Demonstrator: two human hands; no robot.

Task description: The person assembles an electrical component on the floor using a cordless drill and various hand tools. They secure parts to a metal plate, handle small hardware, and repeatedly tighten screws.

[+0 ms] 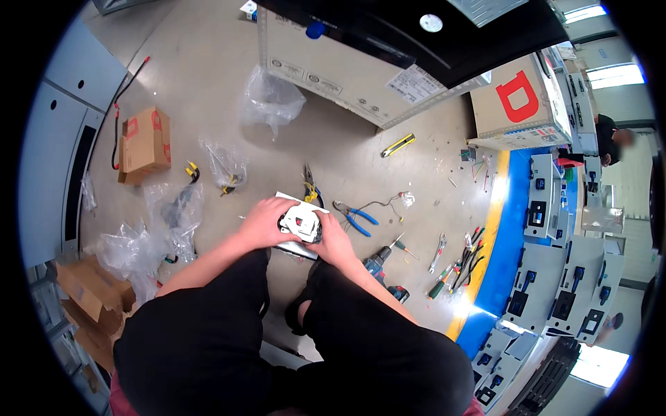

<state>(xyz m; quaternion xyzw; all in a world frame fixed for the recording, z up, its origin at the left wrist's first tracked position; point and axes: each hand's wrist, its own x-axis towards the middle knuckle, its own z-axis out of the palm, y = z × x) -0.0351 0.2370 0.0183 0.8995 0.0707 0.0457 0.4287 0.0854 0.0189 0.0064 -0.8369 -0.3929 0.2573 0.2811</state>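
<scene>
Between my knees, a small white device [302, 220] with a reddish-black spot in its middle is held from both sides. My left hand [263, 222] is closed around its left edge, and my right hand [333, 239] grips its right edge; the fingertips of both are partly hidden. A flat white sheet or panel [288, 196] shows beneath the device, and I cannot tell whether the two touch. Just beyond lie needle-nose pliers [309, 182] beside something yellow. Blue-handled cutters [357, 216] rest on the floor to the right of my right hand.
A cordless drill [378, 262], a yellow utility knife [398, 145], wrenches [438, 252] and several screwdrivers [440, 284] lie rightward. Plastic bags [225, 163] and a cardboard box [145, 144] are leftward. A large carton [333, 76] stands ahead. Grey cabinets [544, 291] line the right; a person [609, 141] stands far off.
</scene>
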